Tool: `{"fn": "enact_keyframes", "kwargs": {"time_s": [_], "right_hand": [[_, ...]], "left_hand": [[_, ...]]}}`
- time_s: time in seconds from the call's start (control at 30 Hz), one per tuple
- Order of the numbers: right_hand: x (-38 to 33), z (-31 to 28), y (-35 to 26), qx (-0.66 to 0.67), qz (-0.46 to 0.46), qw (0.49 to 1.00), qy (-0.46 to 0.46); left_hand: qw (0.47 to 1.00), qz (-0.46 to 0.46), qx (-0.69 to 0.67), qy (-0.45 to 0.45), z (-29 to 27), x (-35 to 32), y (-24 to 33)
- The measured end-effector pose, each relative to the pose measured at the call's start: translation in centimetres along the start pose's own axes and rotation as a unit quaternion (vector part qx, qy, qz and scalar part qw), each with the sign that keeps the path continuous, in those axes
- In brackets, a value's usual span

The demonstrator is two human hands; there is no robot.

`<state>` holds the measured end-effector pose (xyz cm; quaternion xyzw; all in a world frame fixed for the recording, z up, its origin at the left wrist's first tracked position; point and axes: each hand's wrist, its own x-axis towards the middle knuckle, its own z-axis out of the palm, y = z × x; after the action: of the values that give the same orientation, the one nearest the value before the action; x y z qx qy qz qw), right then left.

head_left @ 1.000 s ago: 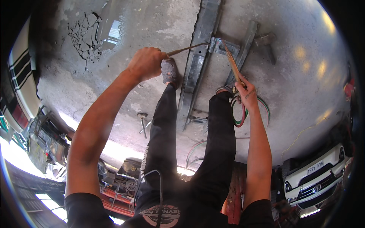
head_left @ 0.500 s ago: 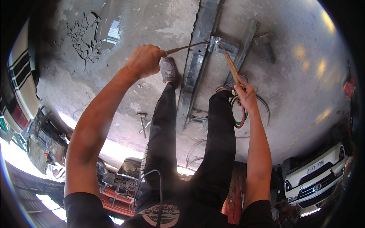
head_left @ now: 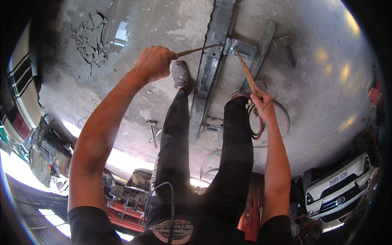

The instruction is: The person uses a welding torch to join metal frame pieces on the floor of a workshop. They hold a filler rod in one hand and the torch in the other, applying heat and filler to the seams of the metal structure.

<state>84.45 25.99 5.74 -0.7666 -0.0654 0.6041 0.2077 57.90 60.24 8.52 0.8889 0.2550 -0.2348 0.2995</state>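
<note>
My left hand (head_left: 153,64) is closed around one end of a thin brown metal rod (head_left: 198,50). The rod's far tip reaches the joint between a long steel channel (head_left: 212,57) and a short metal crosspiece (head_left: 244,50). In my right hand (head_left: 263,105) is a brass gas torch (head_left: 246,72), gripped by its handle. Its nozzle points at the crosspiece, with a small bright spot near the tip. Red and green hoses (head_left: 288,118) loop below that hand. A second, narrower steel bar (head_left: 263,47) meets the crosspiece's right end.
On the concrete floor lie a hammer (head_left: 289,48) to the right and another hammer (head_left: 152,130) left of my legs. Cracked dark flakes (head_left: 90,41) spread at the far left. A yellow cord (head_left: 322,146) and a white vehicle (head_left: 339,190) are at right. My shoe (head_left: 181,74) is beside the channel.
My left hand and the rod have shifted very slightly left. My right hand and the torch have moved slightly nearer to me, with the nozzle still at the crosspiece.
</note>
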Motion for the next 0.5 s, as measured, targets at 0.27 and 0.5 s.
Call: {"fn": "enact_keyframes", "kwargs": {"time_s": [0.27, 0.5], "right_hand": [[-0.28, 0.29, 0.26, -0.018, -0.001, 1.000, 0.004], [-0.49, 0.43, 0.20, -0.015, 0.007, 1.000, 0.001]], "left_hand": [[1.000, -0.001, 0.006, -0.008, 0.03, 0.00, -0.15], [1.000, 0.001, 0.008, -0.001, 0.12, -0.13, -0.40]]}}
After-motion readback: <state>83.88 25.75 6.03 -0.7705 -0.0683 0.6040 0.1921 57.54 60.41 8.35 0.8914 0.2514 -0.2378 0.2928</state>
